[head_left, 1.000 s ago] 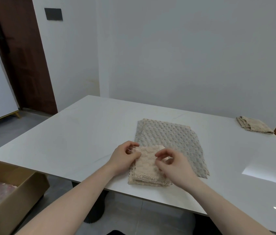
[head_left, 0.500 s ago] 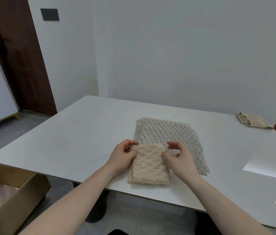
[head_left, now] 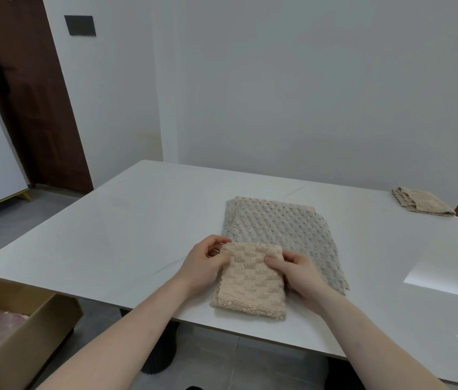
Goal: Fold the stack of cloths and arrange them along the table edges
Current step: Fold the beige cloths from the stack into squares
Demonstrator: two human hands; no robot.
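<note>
Folding is nearly finishing on the beige cloth lying at the table's near edge, partly overlapping the grey stack at mid-table. Left hand and right hand are pinching its far corners, one to a side. Judging by the folded cloth sitting at the far right corner, the next move is calling for carrying this one to an edge.

Two hands, left hand and right hand; three cloth items on one table: one folded beige cloth, one grey cloth stack, one folded cloth at the far right corner; one cardboard box
</note>
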